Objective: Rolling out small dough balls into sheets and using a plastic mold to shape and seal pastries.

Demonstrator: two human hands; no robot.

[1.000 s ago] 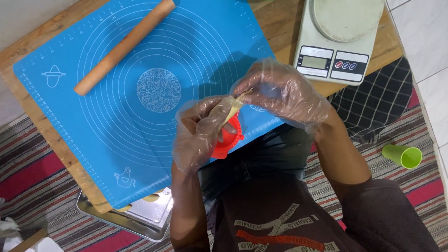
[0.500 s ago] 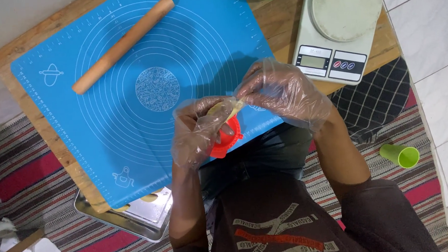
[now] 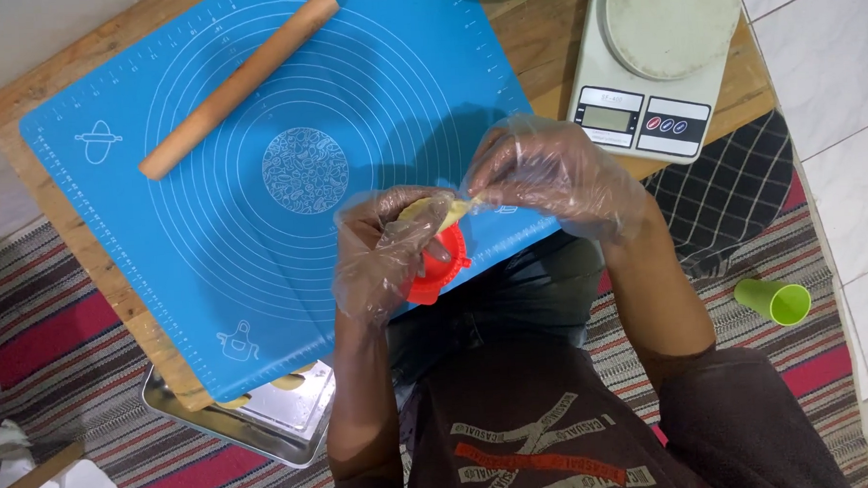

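Your left hand [image 3: 388, 250], in a clear plastic glove, is closed around a red press [image 3: 438, 268] with pale dough [image 3: 431, 211] on top of it. Your right hand [image 3: 547, 173], gloved too, pinches the dough's right tip between fingertips. Both sit over the near edge of the blue mat [image 3: 258, 164], above your lap. A rolling pin [image 3: 239, 82] lies on the mat, far left. Scale [image 3: 655, 102] on the right, green cup [image 3: 775, 300] on the rug, steel tray [image 3: 257, 414] under the board.
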